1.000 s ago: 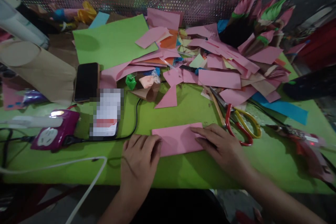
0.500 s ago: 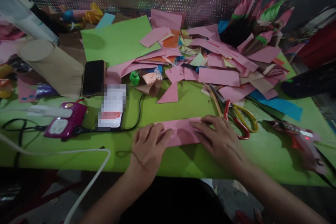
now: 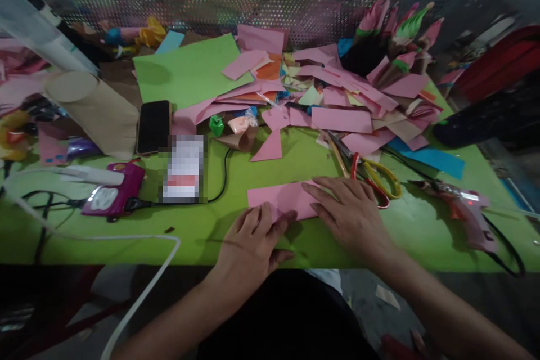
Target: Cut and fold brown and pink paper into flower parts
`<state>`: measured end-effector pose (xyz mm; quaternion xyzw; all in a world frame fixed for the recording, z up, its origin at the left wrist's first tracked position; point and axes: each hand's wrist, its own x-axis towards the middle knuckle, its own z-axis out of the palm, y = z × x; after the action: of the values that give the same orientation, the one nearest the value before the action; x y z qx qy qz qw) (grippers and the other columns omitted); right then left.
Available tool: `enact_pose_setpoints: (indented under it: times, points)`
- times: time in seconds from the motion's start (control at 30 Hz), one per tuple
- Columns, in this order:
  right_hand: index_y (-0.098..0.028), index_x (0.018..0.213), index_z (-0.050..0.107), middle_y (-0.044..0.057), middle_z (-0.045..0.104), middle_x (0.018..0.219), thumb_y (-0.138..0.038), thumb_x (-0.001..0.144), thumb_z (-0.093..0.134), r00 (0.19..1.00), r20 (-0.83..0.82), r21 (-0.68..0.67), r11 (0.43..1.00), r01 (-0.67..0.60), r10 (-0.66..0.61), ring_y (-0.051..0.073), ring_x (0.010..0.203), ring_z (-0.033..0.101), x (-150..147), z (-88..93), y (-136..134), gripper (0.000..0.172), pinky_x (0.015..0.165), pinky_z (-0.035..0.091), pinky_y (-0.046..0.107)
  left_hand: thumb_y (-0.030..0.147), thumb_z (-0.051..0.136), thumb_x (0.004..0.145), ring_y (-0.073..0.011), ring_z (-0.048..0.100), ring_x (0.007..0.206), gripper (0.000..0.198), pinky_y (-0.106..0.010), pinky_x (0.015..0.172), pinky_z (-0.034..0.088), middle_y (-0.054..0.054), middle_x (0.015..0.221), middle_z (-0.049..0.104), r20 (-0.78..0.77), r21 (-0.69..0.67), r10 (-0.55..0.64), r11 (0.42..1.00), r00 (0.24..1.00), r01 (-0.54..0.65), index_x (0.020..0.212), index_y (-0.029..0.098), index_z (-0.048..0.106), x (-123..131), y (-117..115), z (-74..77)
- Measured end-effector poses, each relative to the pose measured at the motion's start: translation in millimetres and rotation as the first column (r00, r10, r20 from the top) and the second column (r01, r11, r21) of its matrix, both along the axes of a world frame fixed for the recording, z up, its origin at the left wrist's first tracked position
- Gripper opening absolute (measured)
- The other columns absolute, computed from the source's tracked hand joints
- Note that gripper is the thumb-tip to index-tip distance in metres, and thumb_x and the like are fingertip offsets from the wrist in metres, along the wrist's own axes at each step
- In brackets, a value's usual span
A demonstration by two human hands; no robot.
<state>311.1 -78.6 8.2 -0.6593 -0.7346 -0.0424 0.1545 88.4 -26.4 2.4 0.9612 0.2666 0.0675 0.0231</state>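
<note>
A strip of pink paper [image 3: 278, 196] lies on the green table in front of me, slightly tilted. My left hand [image 3: 251, 239] rests at its near edge, palm down, with the fingertips on the paper and the thumb spread away over the table. Across the right end of the strip lies my right hand [image 3: 352, 211], its fingers holding the paper against the table. What is under the right palm is hidden. Just beyond the right hand are scissors with red handles [image 3: 382, 201] and a pair with yellow handles [image 3: 394, 183].
Pink paper scraps [image 3: 341, 119] and a green sheet [image 3: 189, 70] cover the back. A glue gun [image 3: 470, 211] lies right. At left are a phone [image 3: 154, 126], another phone with a blurred screen [image 3: 184, 171], a purple power socket [image 3: 113, 191], cables and a brown paper cone [image 3: 97, 112].
My left hand has slid from the left end of the pink strip to its near edge, and its thumb has spread away. My right hand stays at the right end. The view has shifted slightly.
</note>
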Motion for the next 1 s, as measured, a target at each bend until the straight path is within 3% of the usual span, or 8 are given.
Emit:
enact_pose_setpoints:
  times: [0.13,0.2,0.4,0.53,0.7,0.83,1.0]
  points:
    - [-0.021,0.136,0.055,0.006,0.064,0.135,-0.026,0.099,0.046,0.982,-0.046,-0.076,0.980,-0.185,0.182,0.023,0.116,0.059,-27.3,4.2,-20.0,0.039,0.097,0.043,0.042,0.049,0.066,0.086,-0.0316,0.054,0.116,0.046,-0.046,0.097,0.050,-0.019,0.132,0.058,-0.013,0.009,-0.015,1.000,1.000,0.015,0.115,0.014,0.069,-1.1,1.0,-4.3]
    - [-0.017,0.142,0.049,0.008,0.058,0.142,-0.029,0.098,0.048,0.970,-0.072,-0.110,0.965,-0.239,0.232,0.023,0.125,0.055,-37.4,-0.5,-29.4,0.046,0.103,0.043,0.042,0.047,0.067,0.085,-0.0317,0.054,0.118,0.044,-0.046,0.098,0.049,-0.018,0.133,0.058,0.005,-0.002,-0.007,1.000,1.000,0.007,0.114,0.013,0.069,-1.4,1.1,-4.5]
    - [-0.017,0.146,0.042,0.009,0.054,0.146,-0.019,0.094,0.044,0.989,-0.024,-0.163,0.975,-0.148,0.147,0.023,0.133,0.052,-23.3,-16.4,-52.9,0.052,0.110,0.038,0.048,0.054,0.063,0.087,-0.0300,0.055,0.121,0.064,-0.045,0.101,0.046,-0.013,0.137,0.059,0.042,-0.049,-0.012,0.999,0.999,0.014,0.141,0.024,0.052,-5.8,3.3,-1.0]
    - [-0.020,0.148,0.041,0.009,0.055,0.145,-0.018,0.095,0.044,0.996,0.014,-0.160,0.983,-0.089,0.093,0.023,0.131,0.053,-6.0,-17.6,-62.9,0.053,0.112,0.032,0.049,0.051,0.054,0.093,-0.0269,0.054,0.125,0.058,-0.045,0.104,0.042,-0.008,0.144,0.055,0.031,-0.049,-0.028,0.998,0.999,0.030,0.145,0.026,0.047,-17.3,4.8,-1.9]
    - [-0.020,0.149,0.039,0.008,0.056,0.144,-0.019,0.095,0.045,0.993,0.025,-0.127,0.986,-0.111,0.115,0.024,0.129,0.056,-2.4,-17.7,-63.5,0.054,0.113,0.027,0.048,0.045,0.049,0.097,-0.0252,0.048,0.134,0.052,-0.043,0.110,0.034,-0.002,0.148,0.052,0.040,-0.041,-0.009,0.999,0.999,0.011,0.145,0.026,0.046,-39.1,3.7,-1.7]
    - [-0.022,0.150,0.035,0.008,0.058,0.142,-0.020,0.095,0.045,0.992,0.028,-0.110,0.987,-0.118,0.122,0.025,0.125,0.058,-3.3,-14.7,-60.5,0.056,0.107,0.031,0.049,0.043,0.048,0.097,-0.0242,0.048,0.134,0.050,-0.042,0.114,0.028,-0.001,0.145,0.055,0.054,-0.027,0.031,0.999,0.998,-0.029,0.145,0.026,0.047,-53.2,1.8,0.1]
    - [-0.025,0.142,0.047,0.008,0.071,0.122,-0.024,0.095,0.048,0.993,0.000,-0.067,0.990,-0.120,0.121,0.026,0.104,0.067,-2.5,-3.5,-42.2,0.047,0.089,0.044,0.044,0.038,0.051,0.096,-0.0237,0.048,0.135,0.050,-0.043,0.117,0.023,-0.003,0.144,0.057,0.122,-0.047,0.041,0.998,0.992,-0.036,0.144,0.024,0.047,-56.6,-2.1,-5.1]
